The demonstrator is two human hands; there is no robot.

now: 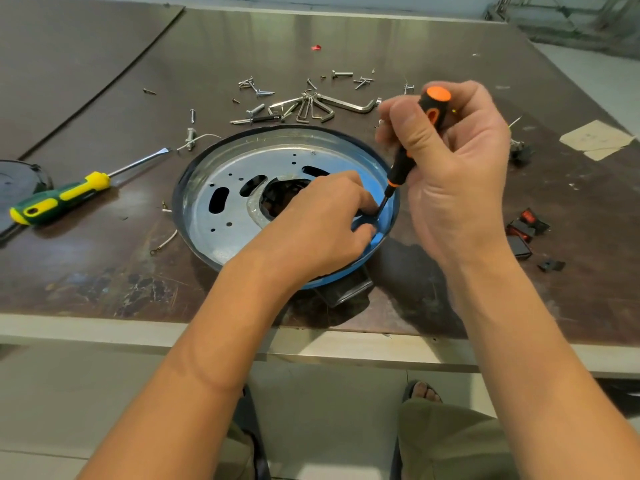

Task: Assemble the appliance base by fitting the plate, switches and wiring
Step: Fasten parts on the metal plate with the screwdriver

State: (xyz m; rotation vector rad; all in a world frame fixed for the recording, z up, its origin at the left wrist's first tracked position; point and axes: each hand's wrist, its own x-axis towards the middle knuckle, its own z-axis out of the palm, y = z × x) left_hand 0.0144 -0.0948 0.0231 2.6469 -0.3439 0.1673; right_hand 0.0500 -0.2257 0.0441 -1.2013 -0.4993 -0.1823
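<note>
Two grips worked: right grip [446, 157] held the orange screwdriver [400, 169], left grip [322, 220] seemingly pinched its tip; keeping the shaft square likely mattered.

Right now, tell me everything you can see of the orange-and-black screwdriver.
The orange-and-black screwdriver has a black handle with an orange end cap, an orange inset and an orange collar, apparently plastic or rubber, then a thin dark shaft. The right hand grips the handle. It is tilted, cap up and to the right, tip pointing down-left inside the round base, close to its blue wall. The left hand crowds its fingers round the tip, so what the tip bears on is hidden.
</note>
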